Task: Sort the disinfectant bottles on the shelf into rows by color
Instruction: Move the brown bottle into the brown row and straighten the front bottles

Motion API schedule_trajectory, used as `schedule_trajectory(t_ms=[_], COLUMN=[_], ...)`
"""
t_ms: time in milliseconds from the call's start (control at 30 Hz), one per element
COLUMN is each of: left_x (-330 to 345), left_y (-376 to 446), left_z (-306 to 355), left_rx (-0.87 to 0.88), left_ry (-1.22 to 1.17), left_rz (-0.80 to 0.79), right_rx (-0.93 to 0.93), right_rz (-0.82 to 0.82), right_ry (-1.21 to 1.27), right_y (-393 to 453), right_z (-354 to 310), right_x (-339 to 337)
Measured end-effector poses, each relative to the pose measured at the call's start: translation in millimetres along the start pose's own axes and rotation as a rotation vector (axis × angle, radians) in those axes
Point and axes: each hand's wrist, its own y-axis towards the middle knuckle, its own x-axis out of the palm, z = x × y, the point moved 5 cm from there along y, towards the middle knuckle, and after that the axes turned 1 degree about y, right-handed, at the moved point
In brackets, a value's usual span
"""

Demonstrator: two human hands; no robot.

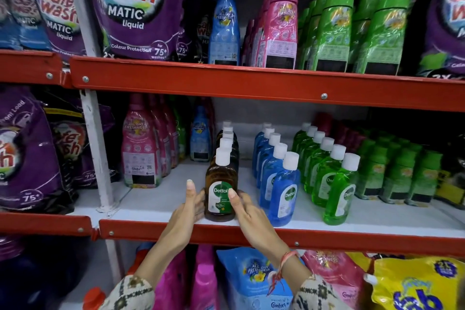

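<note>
**Brown bottle held at the shelf's front edge**

Brown bottle [221, 192] stands upright at the front of the white shelf [161, 199], heading a single-file brown row [227, 138] that runs back toward the wall; the left hand [192, 202] presses its left side with fingers stretched upward, and the right hand [242, 205] closes on its right side with a fingertip over the label; both hands hold this one bottle between them. Just to the right, apart from the brown row, a blue row [273, 166] runs front to back, all white-capped; right again stands a green row [324, 166] in the same order. Pink bottles [141, 148] stand at the left of the shelf; a red rail [327, 235] edges the shelf front; patterned sleeves [130, 292] cover both forearms, and a red thread [286, 259] circles the right wrist.
</note>
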Motion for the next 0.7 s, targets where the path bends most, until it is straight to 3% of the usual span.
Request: schedule_trajectory(t_ms=[67,133,200,267,333,433,500,567,633,700], left_x=[-1.7,-4.8,-8.1,2.3,26.1,70.6,92.8,110.6,126.2,137.7], left_y=[-1.7,-6.4,-18.7,-38.1,-43.1,-32.5,-24.9,-19.3,-15.9,-12.3], left_z=[-0.2,1.4,10.6,23.6,25.3,17.5,16.3,17.2,21.0,21.7], left_rx=[-0.011,0.067,0.264,0.441,0.464,0.294,0.146,0.015,-0.063,-0.087], left_ry=[0.061,0.188,0.204,0.124,0.068,-0.044,-0.083,-0.151,-0.219,-0.245], left_rz=[0.019,0.157,0.410,0.524,0.438,0.174,0.076,0.004,-0.073,-0.139], right_rx=[-0.039,-0.082,-0.130,-0.158,-0.145,-0.111,0.016,0.156,0.161,0.152], right_rz=[0.049,0.160,0.273,0.379,0.510,0.662,0.565,0.306,0.090,-0.007], right_ry=[0.001,0.024,0.046,0.112,0.196,0.279,0.283,0.351,0.500,0.539], right_y=[-4.1,-12.0,-21.7,-31.2,-40.1,-45.3,-36.7,-26.8,-24.3,-20.7], right_z=[-2.0,0.3,4.2,11.9,23.3,39.7,49.2,49.8,37.6,35.1], right_x=[-2.8,-10.3,-23.0,-40.6,-62.7,-93.9,-107.2,-112.3,-113.3,-111.6])
